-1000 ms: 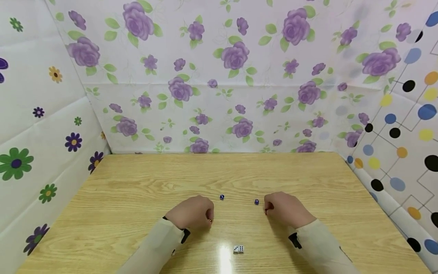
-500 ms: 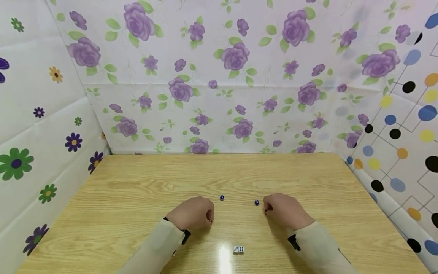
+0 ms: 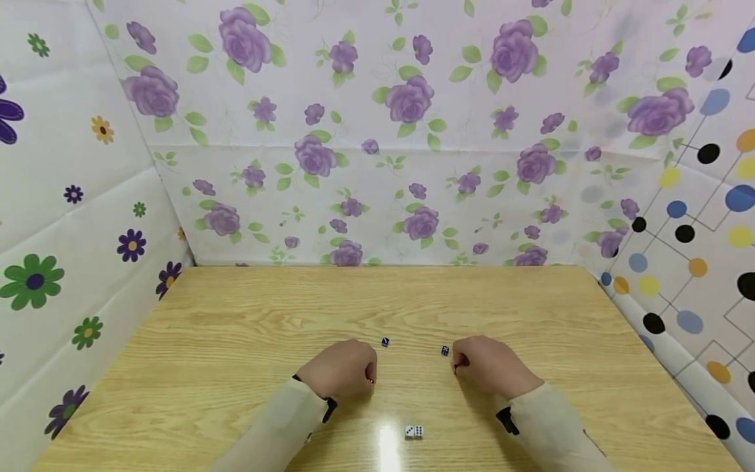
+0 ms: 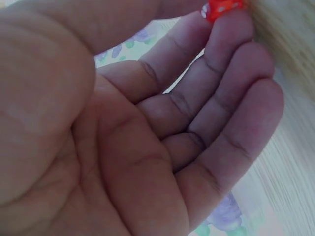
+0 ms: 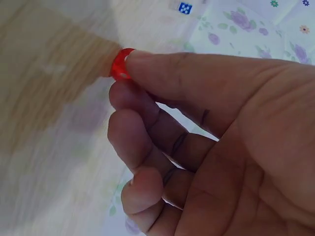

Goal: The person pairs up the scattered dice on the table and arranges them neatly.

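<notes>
My left hand (image 3: 341, 368) pinches a red die (image 4: 225, 7) with white dots between thumb and fingertips, low over the wooden table. Across from it, my right hand (image 3: 495, 367) pinches another red die (image 5: 119, 65) by thumb and index finger. Most of each red die is hidden by the fingers. Two dark blue dice lie on the table between and beyond the hands: the left blue die (image 3: 385, 342) and the right blue die (image 3: 445, 351), close to the right knuckles. Nearer to me, a white die (image 3: 409, 432) stands beside a second white die (image 3: 419, 432).
The light wooden table (image 3: 265, 301) runs back to a cloth wall (image 3: 377, 196) with purple roses. Patterned cloths also close off the left and right sides. A bright light reflection (image 3: 388, 446) shows on the table left of the white dice.
Both hands have drifted slightly towards each other, the left to the right and the right to the left, each keeping its red die. The head view has shifted a little. The other dice stay put.
</notes>
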A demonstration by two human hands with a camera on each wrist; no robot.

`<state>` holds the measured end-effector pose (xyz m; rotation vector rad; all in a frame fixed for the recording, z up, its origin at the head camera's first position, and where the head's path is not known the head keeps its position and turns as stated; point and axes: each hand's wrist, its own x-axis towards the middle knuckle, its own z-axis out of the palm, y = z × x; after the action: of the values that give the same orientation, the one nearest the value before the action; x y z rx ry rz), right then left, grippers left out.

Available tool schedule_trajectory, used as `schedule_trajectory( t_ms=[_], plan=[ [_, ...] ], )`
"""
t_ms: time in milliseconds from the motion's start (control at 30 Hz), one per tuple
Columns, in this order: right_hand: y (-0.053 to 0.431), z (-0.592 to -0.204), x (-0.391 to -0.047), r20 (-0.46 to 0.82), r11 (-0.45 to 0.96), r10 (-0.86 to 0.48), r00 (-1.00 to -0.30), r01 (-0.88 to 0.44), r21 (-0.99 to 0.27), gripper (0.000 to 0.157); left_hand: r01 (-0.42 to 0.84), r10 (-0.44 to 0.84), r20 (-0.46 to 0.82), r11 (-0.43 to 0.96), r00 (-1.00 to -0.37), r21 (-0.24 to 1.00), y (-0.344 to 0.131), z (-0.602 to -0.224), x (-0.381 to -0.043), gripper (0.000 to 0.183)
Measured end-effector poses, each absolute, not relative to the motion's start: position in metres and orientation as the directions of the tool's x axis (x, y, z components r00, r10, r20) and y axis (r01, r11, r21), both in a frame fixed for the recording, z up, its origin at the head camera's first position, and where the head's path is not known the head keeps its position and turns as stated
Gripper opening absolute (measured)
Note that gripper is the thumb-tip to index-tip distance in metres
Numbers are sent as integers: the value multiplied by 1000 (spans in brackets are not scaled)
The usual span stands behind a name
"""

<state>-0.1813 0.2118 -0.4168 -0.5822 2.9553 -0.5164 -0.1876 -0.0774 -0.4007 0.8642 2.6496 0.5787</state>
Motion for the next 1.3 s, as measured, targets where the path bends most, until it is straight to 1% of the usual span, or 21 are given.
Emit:
schedule_trajectory(
  t_ms=[133, 233, 400, 500, 567, 667, 767, 867, 933, 1100, 1167, 1300],
  plan=[
    [207, -419, -182, -21, 846, -425, -905, -388, -366, 22, 502, 612, -140, 740, -778, 447, -72, -403, -188, 24],
    [203, -421, -183, -15, 845, -430, -903, -397, -358, 21, 512, 615, -132, 741, -777, 434, -68, -405, -189, 25],
    [195, -428, -186, 20, 855, -436, -900, -421, -302, 18, 510, 605, -113, 745, -789, 430, -60, -409, -193, 32],
    [190, -431, -188, 49, 856, -446, -894, -442, -270, 18, 507, 593, -90, 749, -800, 428, -53, -412, -196, 30],
    [187, -432, -188, 57, 853, -453, -889, -452, -262, 18, 514, 592, -75, 750, -802, 416, -48, -414, -197, 25],
    [182, -432, -186, 52, 840, -472, -880, -467, -274, 19, 534, 602, -66, 749, -796, 393, -40, -418, -199, 22],
    [178, -431, -185, 51, 822, -499, -865, -490, -291, 17, 562, 621, -58, 742, -782, 366, -35, -421, -201, 27],
    [175, -429, -184, 59, 811, -514, -856, -507, -293, 16, 572, 630, -51, 732, -775, 370, -32, -421, -202, 30],
    [174, -427, -184, 51, 810, -512, -858, -501, -304, 14, 564, 632, -58, 725, -773, 395, -33, -420, -202, 27],
    [176, -425, -186, 36, 819, -496, -868, -481, -313, 14, 534, 625, -72, 717, -778, 448, -41, -416, -203, 5],
    [176, -425, -187, 39, 820, -495, -868, -482, -308, 13, 531, 620, -69, 719, -781, 449, -43, -415, -204, 3],
    [176, -424, -188, 39, 815, -503, -863, -489, -312, 12, 527, 612, -64, 725, -788, 444, -44, -416, -205, 9]
  ],
)
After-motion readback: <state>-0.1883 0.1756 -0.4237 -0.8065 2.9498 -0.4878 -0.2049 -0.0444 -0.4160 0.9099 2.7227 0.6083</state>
